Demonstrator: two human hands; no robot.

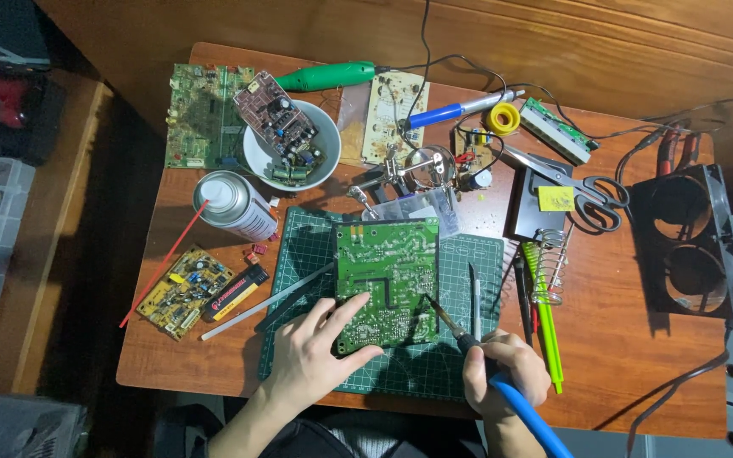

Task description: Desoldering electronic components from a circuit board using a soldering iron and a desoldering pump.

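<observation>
Working at the near edge of the table (214, 356), I am leaning over the green cutting mat (477, 356), which is shielding the wood from heat. On it the green circuit board (388, 271) is lying solder side up, its near edge toward me. My left hand (316, 352) is resting flat on the board's near left corner, fingers spread and open, clamping nothing, only pinning the board so it is not sliding. My right hand (502, 369) is closing its grip around the blue soldering iron (511, 394), held like a pen, with its tip reaching the board's near right edge. Toward the far edge a white bowl (252, 157) is holding another board, and a spray can (235, 203) is lying beside it. At the left edge a small yellow board (184, 293) is lying clear of the mat. Scissors (591, 195) are lying toward the right.
</observation>
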